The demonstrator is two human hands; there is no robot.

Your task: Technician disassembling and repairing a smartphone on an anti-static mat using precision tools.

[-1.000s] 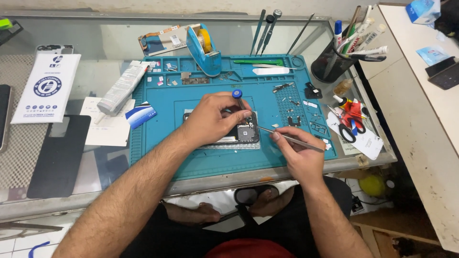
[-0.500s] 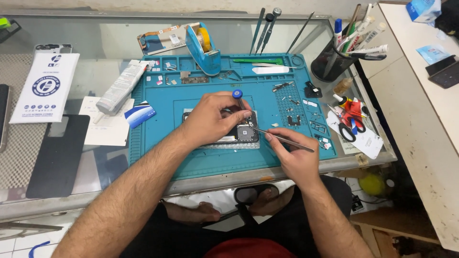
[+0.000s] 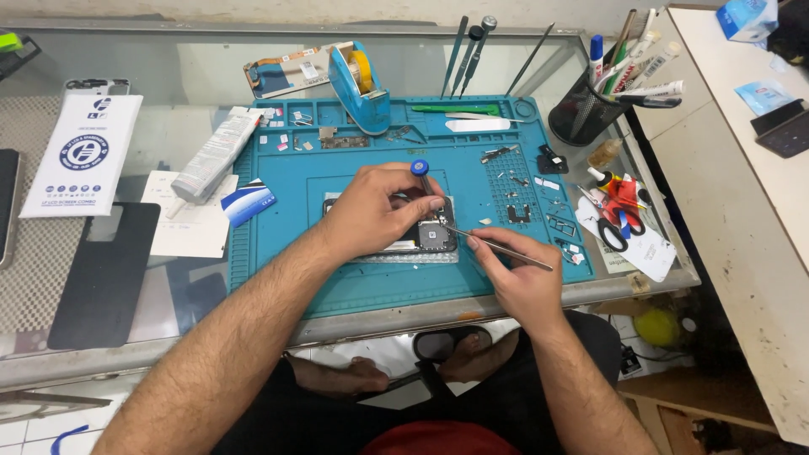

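Note:
An opened phone (image 3: 434,238) lies in the middle of a teal repair mat (image 3: 337,278). My left hand (image 3: 375,211) rests over the phone and holds a small screwdriver with a blue cap (image 3: 420,169), its tip down on the phone. My right hand (image 3: 514,274) grips thin metal tweezers (image 3: 497,247) whose tips point left at the phone's lower right corner. Most of the phone is hidden under my left hand.
A blue tape dispenser (image 3: 358,84), a mesh cup of pens (image 3: 590,105), red-handled scissors (image 3: 619,206) and small screws and parts sit around the mat. A black back cover (image 3: 105,274), a white packet (image 3: 84,152) and a grey tube (image 3: 215,156) lie at the left. A white table (image 3: 742,194) stands right.
The tweezers have shifted slightly toward the phone; both hands otherwise stay in place over it.

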